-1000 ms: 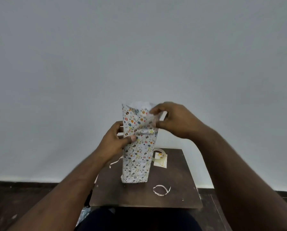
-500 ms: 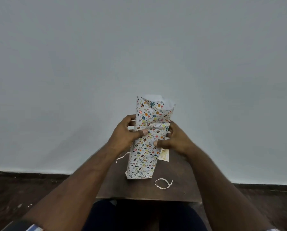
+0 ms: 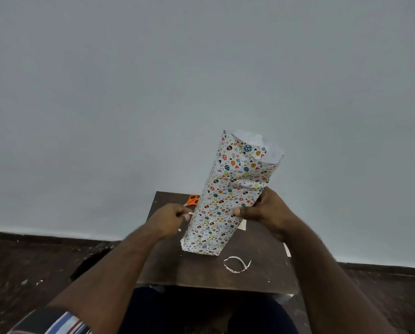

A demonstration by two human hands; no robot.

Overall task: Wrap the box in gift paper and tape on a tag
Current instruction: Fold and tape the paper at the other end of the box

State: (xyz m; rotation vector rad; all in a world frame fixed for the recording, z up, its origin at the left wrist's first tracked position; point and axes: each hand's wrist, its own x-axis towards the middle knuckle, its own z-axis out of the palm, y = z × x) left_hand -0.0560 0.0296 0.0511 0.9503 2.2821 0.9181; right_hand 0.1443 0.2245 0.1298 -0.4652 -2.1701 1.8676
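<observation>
- Head view: the wrapped box (image 3: 228, 201) stands on its near end on the small dark table (image 3: 201, 273), its long axis tilted from upright, with the top leaning to the right and away.
- The far, upper end of the gift paper (image 3: 257, 150) is open; its white inner side shows at the ragged rim.
- The right hand (image 3: 261, 208) grips the box at mid-height from the right side: the thumb lies across the near patterned face and the fingers curl round the right edge, out of sight behind.
- The left hand (image 3: 170, 218) is just left of the box's lower half, fingers curled, pinching a small white strip (image 3: 188, 215) at the fingertips. Whether it touches the box cannot be told.
- Orange-handled scissors (image 3: 192, 200) lie on the far left part of the table, beyond the left hand.
- A curled white paper strip (image 3: 236, 265) lies on the table near the box's base, to the right.
- A pale tag (image 3: 243, 224) shows partly behind the box, under the right hand.
</observation>
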